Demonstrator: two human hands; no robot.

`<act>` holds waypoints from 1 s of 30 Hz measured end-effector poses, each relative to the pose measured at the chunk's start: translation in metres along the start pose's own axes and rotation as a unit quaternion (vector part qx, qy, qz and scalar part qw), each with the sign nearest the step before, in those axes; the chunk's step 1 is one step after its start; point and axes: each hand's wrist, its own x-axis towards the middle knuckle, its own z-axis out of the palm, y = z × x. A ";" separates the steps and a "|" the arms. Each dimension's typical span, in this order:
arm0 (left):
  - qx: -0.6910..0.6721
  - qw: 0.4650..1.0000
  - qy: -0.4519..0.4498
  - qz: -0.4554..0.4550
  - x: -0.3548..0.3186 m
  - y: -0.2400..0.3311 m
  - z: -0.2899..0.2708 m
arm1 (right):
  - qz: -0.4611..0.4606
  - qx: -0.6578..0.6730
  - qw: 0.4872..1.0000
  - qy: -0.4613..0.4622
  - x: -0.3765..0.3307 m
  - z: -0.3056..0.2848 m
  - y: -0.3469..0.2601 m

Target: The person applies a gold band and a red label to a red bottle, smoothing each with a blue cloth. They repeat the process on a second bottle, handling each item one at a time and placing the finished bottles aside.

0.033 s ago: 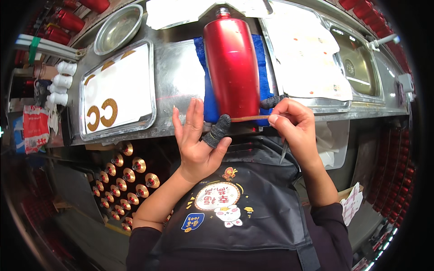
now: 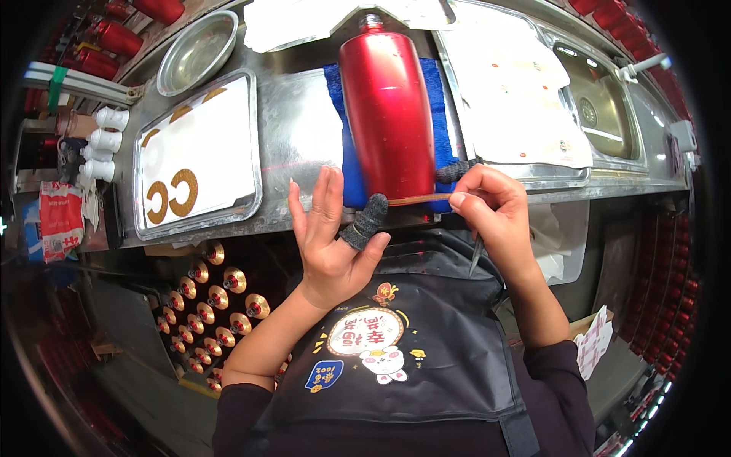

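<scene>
A glossy red bottle [image 2: 390, 114] lies on a blue cloth [image 2: 444, 107], its narrow silver neck pointing away from me. At its near end, a thin golden-brown strip [image 2: 419, 199] stretches sideways. My left hand [image 2: 331, 247] has its fingers stretched apart; its grey-sleeved index fingertip touches the strip's left end. My right hand [image 2: 495, 209] pinches the strip's other end between thumb and finger, and its grey-sleeved index finger lies beside the bottle. Below that palm a pointed metal tool [image 2: 477, 255], perhaps tweezers, sticks out; its upper part is hidden.
On the left, a metal tray [image 2: 255, 152] holds a white sheet with gold curved stickers [image 2: 183, 188]; a metal bowl [image 2: 196, 53] stands behind. Right are a paper-covered tray [image 2: 518, 91] and a sink [image 2: 598, 107]. Several gold-topped red bottles [image 2: 218, 296] stand below the bench.
</scene>
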 end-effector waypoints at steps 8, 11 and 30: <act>0.082 0.993 -0.010 0.090 0.028 0.010 -0.016 | 0.034 0.036 0.999 -0.022 0.002 -0.004 0.005; 0.100 0.989 -0.016 0.107 0.040 0.018 -0.017 | 0.033 0.034 0.998 -0.029 0.005 -0.003 0.009; -0.027 1.000 0.003 0.010 0.000 -0.011 0.003 | -0.044 -0.100 0.994 -0.029 0.000 -0.009 -0.016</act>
